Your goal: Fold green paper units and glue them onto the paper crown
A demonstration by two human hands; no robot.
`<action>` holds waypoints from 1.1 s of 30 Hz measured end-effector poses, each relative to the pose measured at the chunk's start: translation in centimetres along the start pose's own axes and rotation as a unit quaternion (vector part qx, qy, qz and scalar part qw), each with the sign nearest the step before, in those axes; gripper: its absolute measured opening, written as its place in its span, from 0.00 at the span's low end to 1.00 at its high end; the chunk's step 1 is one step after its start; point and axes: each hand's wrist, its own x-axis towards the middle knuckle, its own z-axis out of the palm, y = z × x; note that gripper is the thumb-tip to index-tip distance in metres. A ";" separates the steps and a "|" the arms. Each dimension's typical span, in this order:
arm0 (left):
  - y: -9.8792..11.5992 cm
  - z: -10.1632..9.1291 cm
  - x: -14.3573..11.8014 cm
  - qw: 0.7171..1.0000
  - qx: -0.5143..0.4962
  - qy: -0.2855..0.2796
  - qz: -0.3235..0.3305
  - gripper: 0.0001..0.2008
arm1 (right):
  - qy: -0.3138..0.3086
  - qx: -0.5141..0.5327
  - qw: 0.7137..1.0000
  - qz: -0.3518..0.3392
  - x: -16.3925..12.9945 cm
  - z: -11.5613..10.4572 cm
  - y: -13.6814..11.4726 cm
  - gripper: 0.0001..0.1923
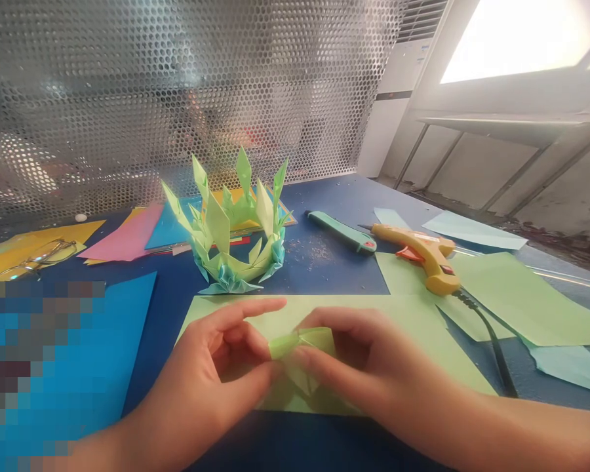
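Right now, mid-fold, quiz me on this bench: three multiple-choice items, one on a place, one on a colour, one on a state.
1. Where does the glue gun lie?
A. right of the paper crown
B. left of the crown
C. inside the crown

2. What colour is the folded piece between the hands?
A. pink
B. light green
C. orange

3. How is that piece held?
A. lying untouched
B. by one hand only
C. pinched by both hands

Answers:
1 A: it rests on green sheets to the crown's right, beside the utility knife.
2 B: it matches the green sheet under it.
3 C: the left hand and right hand both press fingers on it.
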 end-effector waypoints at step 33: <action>0.0 0.0 -0.4 0.997 0.058 -0.043 0.012 0.16 | 0.000 -0.074 0.996 -0.044 -0.2 0.0 -0.2 0.08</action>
